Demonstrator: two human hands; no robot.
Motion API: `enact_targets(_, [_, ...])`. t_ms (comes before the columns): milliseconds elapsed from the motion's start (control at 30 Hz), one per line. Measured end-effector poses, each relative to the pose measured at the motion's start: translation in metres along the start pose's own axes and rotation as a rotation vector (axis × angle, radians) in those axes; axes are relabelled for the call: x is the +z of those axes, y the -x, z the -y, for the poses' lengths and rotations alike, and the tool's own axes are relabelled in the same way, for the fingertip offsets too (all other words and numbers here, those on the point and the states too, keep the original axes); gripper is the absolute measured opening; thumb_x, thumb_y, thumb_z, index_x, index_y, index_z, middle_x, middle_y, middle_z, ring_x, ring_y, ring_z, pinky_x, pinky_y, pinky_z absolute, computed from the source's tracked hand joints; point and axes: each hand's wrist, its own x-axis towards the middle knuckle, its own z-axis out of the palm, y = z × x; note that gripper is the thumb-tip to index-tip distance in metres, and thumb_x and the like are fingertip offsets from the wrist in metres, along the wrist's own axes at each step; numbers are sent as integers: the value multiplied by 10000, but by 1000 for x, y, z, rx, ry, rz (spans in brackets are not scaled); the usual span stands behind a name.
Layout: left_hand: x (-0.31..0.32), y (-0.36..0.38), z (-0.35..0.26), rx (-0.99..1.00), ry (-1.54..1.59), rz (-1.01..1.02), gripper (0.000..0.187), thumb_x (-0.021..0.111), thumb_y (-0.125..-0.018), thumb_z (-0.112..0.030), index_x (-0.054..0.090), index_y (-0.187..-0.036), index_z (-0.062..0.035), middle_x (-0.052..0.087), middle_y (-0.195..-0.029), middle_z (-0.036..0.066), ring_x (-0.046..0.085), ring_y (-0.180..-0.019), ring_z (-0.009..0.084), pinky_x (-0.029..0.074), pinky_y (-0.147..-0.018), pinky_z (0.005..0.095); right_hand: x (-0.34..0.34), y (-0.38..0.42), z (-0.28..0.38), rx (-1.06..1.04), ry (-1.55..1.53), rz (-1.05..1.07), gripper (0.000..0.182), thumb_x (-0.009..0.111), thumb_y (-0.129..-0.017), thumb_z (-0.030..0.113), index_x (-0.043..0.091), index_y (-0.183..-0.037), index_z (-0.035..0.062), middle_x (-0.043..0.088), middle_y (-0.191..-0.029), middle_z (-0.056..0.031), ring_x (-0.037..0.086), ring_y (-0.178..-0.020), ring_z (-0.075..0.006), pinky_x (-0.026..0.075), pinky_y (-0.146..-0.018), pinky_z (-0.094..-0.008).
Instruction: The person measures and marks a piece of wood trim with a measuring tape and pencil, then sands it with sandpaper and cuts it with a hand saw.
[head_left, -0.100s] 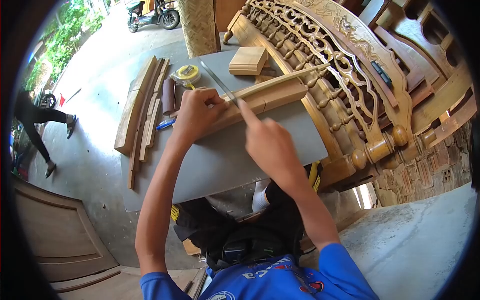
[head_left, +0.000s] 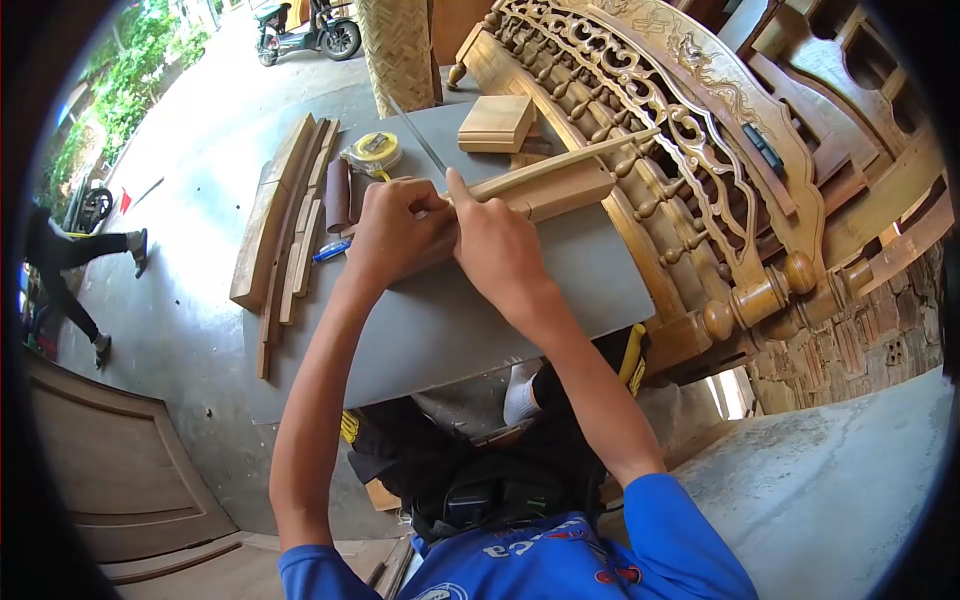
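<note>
L hand (head_left: 408, 222) is curled down over the near-left end of a wooden bar (head_left: 565, 195), thumb & fingers closed on it; exact finger contact underneath is hidden. R hand (head_left: 500, 245) is closed round the lower end of a slim metal tool (head_left: 418, 135), index finger laid straight along it; any handle is hidden in the fist, so can't tell its shape. Hands sit side by side, R just beside L.

Bar lies slantwise on the grey tabletop (head_left: 450, 335), running out from under both hands up to the right, toward the carved headboard (head_left: 640, 70). A thin pale strip (head_left: 575, 160) runs along the bar's far side, its tip reaching the headboard's spindles. Tool crosses nr the L-hand end of the bar & points up-left, away from the person.

Materials: bar = smooth, straight-edged, warm brown w/ a dark line across its side; tool = flat, narrow, grey. Tabletop = matte, flat sheet. Headboard = glossy varnished wood, pierced scrollwork, turned spindles. Square wood block (head_left: 495, 122) w/ stepped edges sits beyond the bar. L of the hands: brown roll (head_left: 338, 195), round yellow tape measure (head_left: 375, 150) in a clear case, blue pen (head_left: 331, 250), then long wood strips (head_left: 275, 215) lying side by side, the outermost thick & slightly curved. Woven post (head_left: 398, 50), basket-weave texture, stands past the table's far edge.
</note>
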Motion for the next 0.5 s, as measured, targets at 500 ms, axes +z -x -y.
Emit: enact_targets(500, [-1,-4,13,79,33,-22,136,703,-690,-95,630,-683,20,615,-640,140,599,-576,193,460,-575,299,-7,-1,7,2,82,22,544,471,-787,20,385,-1322,73,613,-710,-215,629,-672,-356,514,-640,-439])
